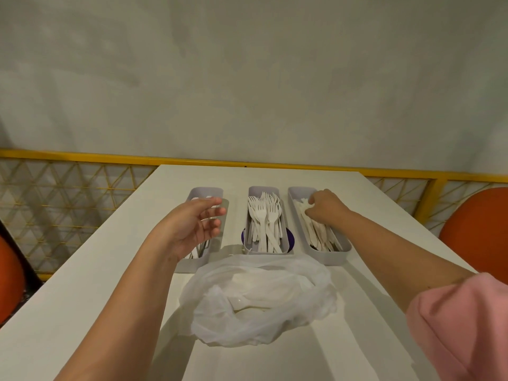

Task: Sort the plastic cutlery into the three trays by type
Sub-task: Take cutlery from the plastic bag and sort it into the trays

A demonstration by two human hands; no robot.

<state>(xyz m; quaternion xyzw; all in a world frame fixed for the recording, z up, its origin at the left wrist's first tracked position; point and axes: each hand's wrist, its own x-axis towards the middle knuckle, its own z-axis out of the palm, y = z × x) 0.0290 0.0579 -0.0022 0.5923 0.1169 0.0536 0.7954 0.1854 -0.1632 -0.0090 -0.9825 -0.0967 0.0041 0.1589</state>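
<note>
Three grey trays stand side by side on the white table (115,270). The left tray (204,191) is mostly hidden behind my left hand (189,226), which hovers over it with fingers straight and nothing in it; a little white cutlery shows at its near end. The middle tray (264,189) holds several white forks (264,215). The right tray (330,257) holds several white knives (319,237). My right hand (327,207) is down in the right tray's far half, fingers curled on a knife there. A crumpled clear plastic bag (258,298) with white cutlery inside lies in front of the trays.
A wall with a yellow rail (82,158) and a lattice panel runs behind the table. Orange chairs stand at the right (478,229) and at the left (8,279). A purple round thing (243,235) shows under the middle tray.
</note>
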